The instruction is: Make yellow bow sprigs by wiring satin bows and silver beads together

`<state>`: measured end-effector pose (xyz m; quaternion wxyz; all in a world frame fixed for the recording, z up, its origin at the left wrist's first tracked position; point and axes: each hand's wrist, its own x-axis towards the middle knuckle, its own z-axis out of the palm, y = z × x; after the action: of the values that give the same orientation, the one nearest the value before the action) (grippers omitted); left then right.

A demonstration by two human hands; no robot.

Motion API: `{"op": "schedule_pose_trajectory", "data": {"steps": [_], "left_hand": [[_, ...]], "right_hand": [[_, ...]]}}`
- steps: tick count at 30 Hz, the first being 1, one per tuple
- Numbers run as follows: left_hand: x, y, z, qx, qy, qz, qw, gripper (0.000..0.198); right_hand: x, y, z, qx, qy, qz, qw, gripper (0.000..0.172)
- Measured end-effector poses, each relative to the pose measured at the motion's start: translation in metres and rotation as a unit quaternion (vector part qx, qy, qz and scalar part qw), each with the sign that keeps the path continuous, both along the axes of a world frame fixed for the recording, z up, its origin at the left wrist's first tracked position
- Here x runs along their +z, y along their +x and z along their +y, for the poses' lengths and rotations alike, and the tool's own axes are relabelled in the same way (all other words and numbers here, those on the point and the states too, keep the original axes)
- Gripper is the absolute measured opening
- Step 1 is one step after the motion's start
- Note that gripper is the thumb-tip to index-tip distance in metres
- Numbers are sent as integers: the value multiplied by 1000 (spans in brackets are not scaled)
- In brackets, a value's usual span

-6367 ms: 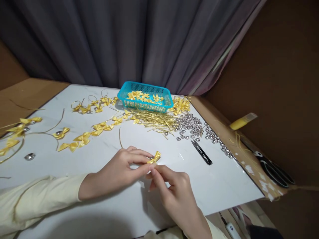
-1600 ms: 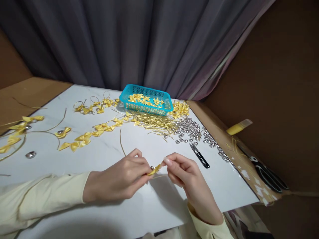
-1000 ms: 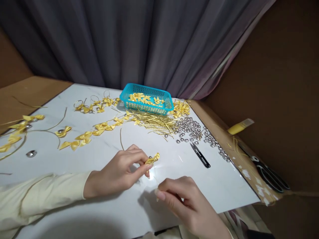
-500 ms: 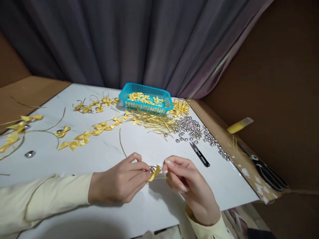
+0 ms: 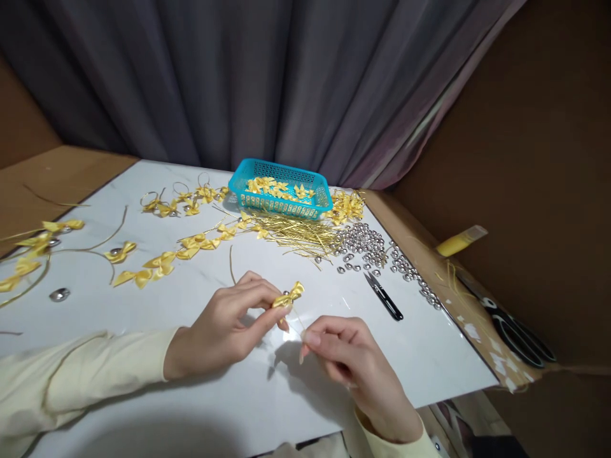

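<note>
**A:** What do I have nearest me?

**B:** My right hand (image 5: 351,353), low over the white surface (image 5: 229,407), fingers pinched narrow on a thin gold wire (image 5: 296,320). Just to its left, a little farther, my left hand (image 5: 229,318) has its fingertips closed on a small yellow bow (image 5: 287,296), held just above the surface.

**A:** How do I handle it well?

**B:** I judge the wire wants steady tension, with the left pinch kept at the bow's knot so the loops don't twist.

**A:** And beyond?

**B:** Black snips (image 5: 383,295) lie to the right, silver beads (image 5: 367,245) past them, a heap of gold wires (image 5: 296,232) mid-surface, finished bows (image 5: 157,264) to the left, and the blue basket (image 5: 279,202) at the far edge.
</note>
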<state>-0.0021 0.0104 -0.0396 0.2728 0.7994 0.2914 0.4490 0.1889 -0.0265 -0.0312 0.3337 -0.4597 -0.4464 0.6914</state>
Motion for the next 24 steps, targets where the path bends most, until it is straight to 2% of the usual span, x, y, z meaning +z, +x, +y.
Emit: {"op": "schedule_pose_trajectory", "data": {"steps": [4, 6, 9, 12, 14, 16, 19, 22, 24], "left_hand": [[3, 0, -1, 23, -87, 9, 996, 17], [5, 0, -2, 27, -121, 15, 992, 19], [7, 1, -2, 38, -144, 30, 988, 21], [6, 1, 0, 61, -157, 48, 985, 22], [6, 1, 1, 74, -177, 55, 980, 23], [6, 1, 2, 80, -205, 60, 974, 25], [8, 2, 3, 75, -258, 48, 962, 27], [12, 4, 3, 60, -312, 30, 948, 28], [13, 4, 3, 50, -338, 22, 939, 28]], "right_hand": [[3, -4, -9, 13, 108, -109, 988, 32], [2, -6, -13, 19, 197, -178, 964, 32], [-2, -8, -17, 34, 306, -272, 912, 27], [-9, -13, -19, 11, 346, -334, 877, 18], [-14, -17, -17, -20, 367, -371, 853, 24], [-18, -22, -15, -42, 406, -414, 814, 30], [-22, -27, -12, -49, 459, -477, 748, 24], [-23, -29, -10, -46, 489, -516, 702, 19], [-22, -29, -9, -48, 502, -536, 677, 21]]}}
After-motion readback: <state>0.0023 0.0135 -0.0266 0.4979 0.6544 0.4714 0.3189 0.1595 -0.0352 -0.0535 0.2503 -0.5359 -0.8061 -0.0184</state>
